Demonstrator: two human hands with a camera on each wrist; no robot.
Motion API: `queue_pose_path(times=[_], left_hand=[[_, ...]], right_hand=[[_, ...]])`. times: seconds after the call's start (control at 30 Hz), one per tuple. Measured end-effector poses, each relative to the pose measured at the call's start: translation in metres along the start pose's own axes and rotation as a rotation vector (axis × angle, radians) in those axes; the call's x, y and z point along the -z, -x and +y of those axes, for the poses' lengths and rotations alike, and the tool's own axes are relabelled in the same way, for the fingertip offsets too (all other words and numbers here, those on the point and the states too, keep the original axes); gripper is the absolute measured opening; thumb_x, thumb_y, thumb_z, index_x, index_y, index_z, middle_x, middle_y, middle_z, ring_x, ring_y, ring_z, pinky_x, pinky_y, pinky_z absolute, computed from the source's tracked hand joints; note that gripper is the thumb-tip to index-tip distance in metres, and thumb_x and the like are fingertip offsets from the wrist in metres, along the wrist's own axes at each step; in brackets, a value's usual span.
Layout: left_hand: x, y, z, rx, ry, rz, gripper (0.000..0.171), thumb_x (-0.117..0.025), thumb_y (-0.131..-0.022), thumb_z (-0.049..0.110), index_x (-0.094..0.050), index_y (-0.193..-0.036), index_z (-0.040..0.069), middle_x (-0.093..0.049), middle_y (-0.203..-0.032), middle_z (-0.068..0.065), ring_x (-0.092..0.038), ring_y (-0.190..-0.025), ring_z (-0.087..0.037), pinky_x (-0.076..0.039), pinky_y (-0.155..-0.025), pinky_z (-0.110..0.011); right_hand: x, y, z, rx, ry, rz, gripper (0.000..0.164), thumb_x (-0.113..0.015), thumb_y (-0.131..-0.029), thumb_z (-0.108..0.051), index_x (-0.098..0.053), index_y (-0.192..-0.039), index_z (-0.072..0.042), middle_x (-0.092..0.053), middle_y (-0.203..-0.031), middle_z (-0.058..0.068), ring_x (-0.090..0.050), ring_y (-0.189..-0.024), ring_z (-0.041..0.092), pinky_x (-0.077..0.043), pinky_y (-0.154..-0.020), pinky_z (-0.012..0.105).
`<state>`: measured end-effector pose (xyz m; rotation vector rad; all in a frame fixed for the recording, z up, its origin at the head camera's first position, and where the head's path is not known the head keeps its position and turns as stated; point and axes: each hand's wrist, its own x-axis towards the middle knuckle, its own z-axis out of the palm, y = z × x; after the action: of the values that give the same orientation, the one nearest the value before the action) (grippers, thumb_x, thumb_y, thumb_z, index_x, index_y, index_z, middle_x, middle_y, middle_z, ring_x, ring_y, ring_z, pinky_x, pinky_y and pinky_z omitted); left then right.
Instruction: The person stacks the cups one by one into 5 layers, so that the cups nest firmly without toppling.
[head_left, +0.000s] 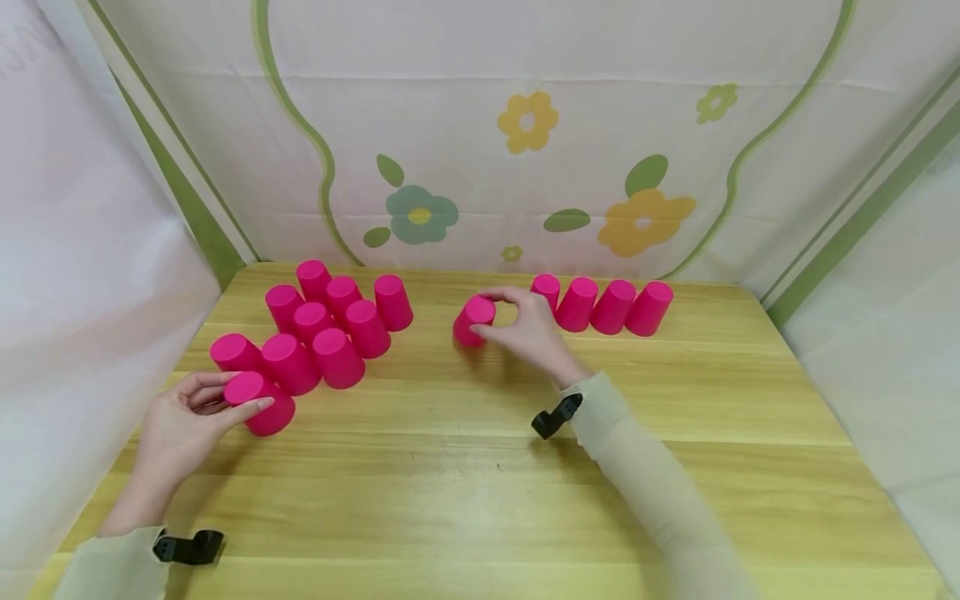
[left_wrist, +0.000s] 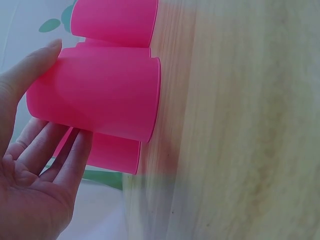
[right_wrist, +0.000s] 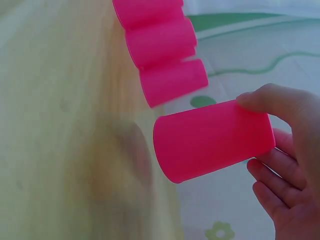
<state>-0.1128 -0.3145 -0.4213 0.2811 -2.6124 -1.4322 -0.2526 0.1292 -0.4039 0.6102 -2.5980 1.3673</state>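
Observation:
At the near end of the left cluster, my left hand (head_left: 176, 421) holds an upside-down pink cup (head_left: 261, 408), thumb on one side and fingers on the other. That cup (left_wrist: 95, 92) stands close beside its neighbours in the left wrist view; whether its rim touches the table cannot be told. Toward the back middle, my right hand (head_left: 531, 333) pinches another upside-down pink cup (head_left: 472, 322) near its closed end. In the right wrist view this cup (right_wrist: 212, 140) appears tilted and raised, with a blurred shadow on the wood.
Several upside-down pink cups (head_left: 339, 360) stand in a cluster at the left of the wooden table (head_left: 465, 492). A row of several more pink cups (head_left: 613, 308) stands at the back right, behind my right hand. Patterned cloth (head_left: 480, 167) hangs along the back and sides.

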Motion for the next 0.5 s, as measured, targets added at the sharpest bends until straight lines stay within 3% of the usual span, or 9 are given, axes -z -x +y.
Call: queue_pose_path(times=[0.17, 0.2, 0.37, 0.5], left_hand=[[0.0, 0.0, 0.001, 0.0, 0.005, 0.001, 0.048, -0.09, -0.08, 0.033, -0.064, -0.113, 0.01, -0.068, -0.096, 0.023, -0.063, -0.086, 0.011, -0.051, -0.074, -0.007], [0.0, 0.0, 0.001, 0.0, 0.005, 0.0, 0.048, -0.09, -0.08, 0.033, -0.064, -0.113, 0.01, -0.068, -0.095, 0.023, -0.063, -0.086, 0.011, -0.051, -0.074, -0.007], [0.0, 0.0, 0.001, 0.001, 0.012, -0.005, 0.049, -0.09, -0.08, 0.033, -0.064, -0.114, 0.009, -0.068, -0.095, 0.023, -0.064, -0.085, 0.01, -0.051, -0.074, -0.008], [0.0, 0.001, 0.002, 0.002, 0.01, -0.008, 0.049, -0.09, -0.08, 0.033, -0.064, -0.114, 0.009, -0.068, -0.096, 0.023, -0.064, -0.086, 0.01, -0.051, -0.074, -0.008]], right_hand=[[0.023, -0.013, 0.007, -0.044, 0.06, 0.045, 0.054, -0.088, -0.081, -0.038, -0.071, -0.129, -0.018, -0.069, -0.122, -0.005, -0.057, -0.088, 0.023, -0.047, -0.068, 0.034], [0.026, -0.015, 0.009, -0.056, 0.069, 0.046, 0.056, -0.088, -0.081, -0.038, -0.071, -0.13, -0.018, -0.071, -0.115, -0.002, -0.055, -0.08, 0.025, -0.044, -0.062, 0.034], [0.037, -0.026, 0.017, -0.085, 0.13, 0.045, 0.055, -0.088, -0.082, -0.037, -0.071, -0.13, -0.016, -0.068, -0.117, 0.004, -0.057, -0.093, 0.028, -0.049, -0.075, 0.038], [0.04, -0.032, 0.025, -0.079, 0.171, 0.034, 0.053, -0.088, -0.083, -0.034, -0.072, -0.129, -0.014, -0.065, -0.129, 0.004, -0.054, -0.12, 0.028, -0.047, -0.097, 0.044]])
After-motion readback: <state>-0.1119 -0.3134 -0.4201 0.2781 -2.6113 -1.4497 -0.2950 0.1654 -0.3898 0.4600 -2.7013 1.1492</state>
